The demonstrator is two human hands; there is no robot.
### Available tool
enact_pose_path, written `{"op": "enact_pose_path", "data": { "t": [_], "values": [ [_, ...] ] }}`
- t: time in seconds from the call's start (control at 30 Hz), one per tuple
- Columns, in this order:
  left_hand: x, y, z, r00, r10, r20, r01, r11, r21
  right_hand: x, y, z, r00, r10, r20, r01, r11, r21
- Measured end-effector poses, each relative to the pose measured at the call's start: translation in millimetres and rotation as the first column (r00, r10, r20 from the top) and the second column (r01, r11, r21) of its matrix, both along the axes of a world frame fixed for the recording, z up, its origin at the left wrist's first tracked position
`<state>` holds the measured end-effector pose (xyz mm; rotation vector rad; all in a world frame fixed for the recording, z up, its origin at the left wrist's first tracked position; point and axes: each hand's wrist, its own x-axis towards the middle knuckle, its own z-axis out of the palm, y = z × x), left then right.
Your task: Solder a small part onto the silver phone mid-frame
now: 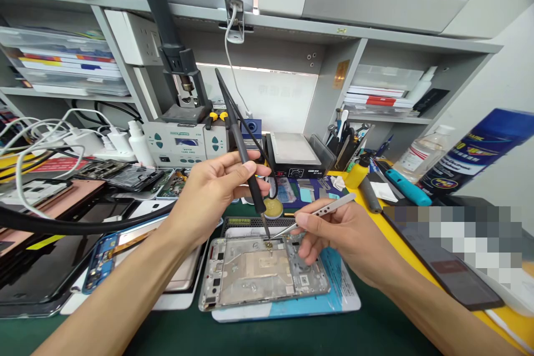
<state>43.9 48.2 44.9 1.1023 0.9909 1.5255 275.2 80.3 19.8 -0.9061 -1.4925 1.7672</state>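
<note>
My left hand [217, 192] is closed around a black soldering iron [246, 169], held like a pen, its tip touching a small gold part near the top edge of an opened phone frame [261, 272]. My right hand [337, 231] pinches silver tweezers [321, 212] whose points meet the same spot beside the iron's tip. The phone frame lies on a blue and white mat [329, 295] on the dark green bench. The iron's black cable runs up and back behind my left hand.
A soldering station [186, 144] and a black hot plate [294, 156] stand at the back. Disassembled phones and cables [120, 175] crowd the left. Tool holder, bottle [421, 156], blue spray can [479, 150] and dark phone [450, 264] sit right. A round tin [273, 208] lies behind the frame.
</note>
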Motion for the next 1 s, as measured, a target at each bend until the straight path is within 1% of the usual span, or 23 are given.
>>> {"op": "enact_pose_path", "data": {
  "t": [0.3,0.6,0.83,1.0],
  "values": [
    [-0.2,2.5,0.8,1.0,0.006,-0.003,-0.006,1.0,-0.003,0.4,0.6,1.2,0.999,0.035,0.039,-0.035,0.999,0.007],
    [-0.4,0.3,-0.4,1.0,-0.012,-0.003,0.012,1.0,-0.005,1.5,1.7,-0.2,0.999,0.039,0.023,-0.039,0.999,0.008],
    [1.2,1.3,1.6,1.0,-0.009,0.003,0.009,1.0,-0.01,-0.7,2.0,0.8,1.0,0.021,0.004,-0.021,0.999,-0.041],
    [1.7,2.4,1.3,1.0,-0.002,0.002,0.002,1.0,-0.013,-1.4,3.7,0.3,1.0,-0.021,-0.021,0.019,0.996,-0.088]
  ]
}}
